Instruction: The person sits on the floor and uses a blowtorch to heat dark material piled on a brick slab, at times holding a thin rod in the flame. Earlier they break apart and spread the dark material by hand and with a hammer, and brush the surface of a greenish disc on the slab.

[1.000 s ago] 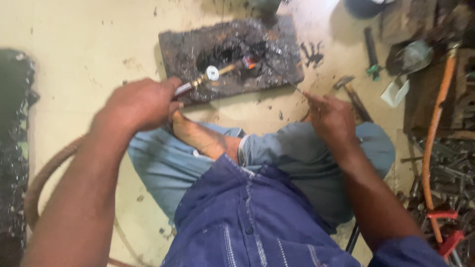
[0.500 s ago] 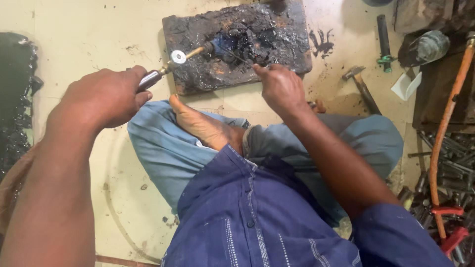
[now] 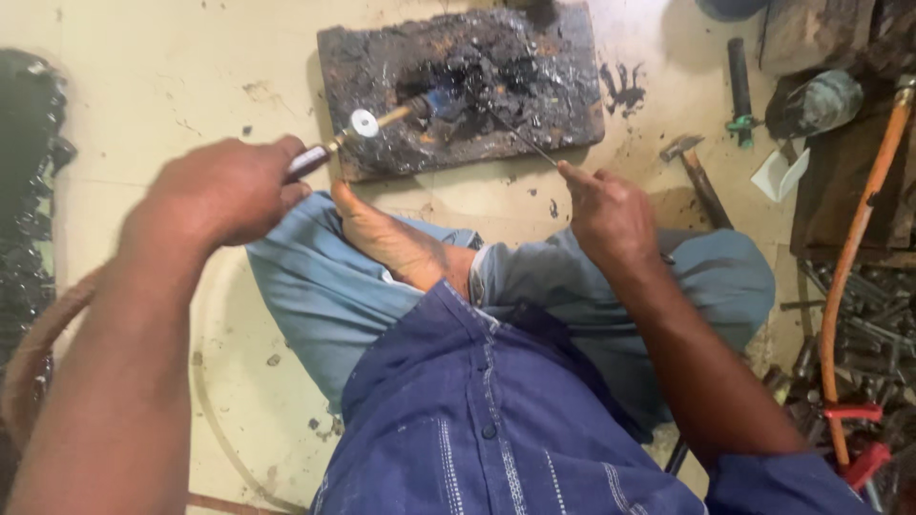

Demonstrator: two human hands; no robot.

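Nearest me, my crossed legs in blue trousers point(image 3: 334, 296) and a bare foot point(image 3: 396, 243) rest on the floor. My left hand point(image 3: 224, 191) is wrapped around a torch point(image 3: 367, 129), its tip over the charred block point(image 3: 458, 86) ahead. My right hand point(image 3: 611, 215) pinches a thin rod point(image 3: 520, 138) that reaches onto the same block. Farther right lies a hammer point(image 3: 697, 176).
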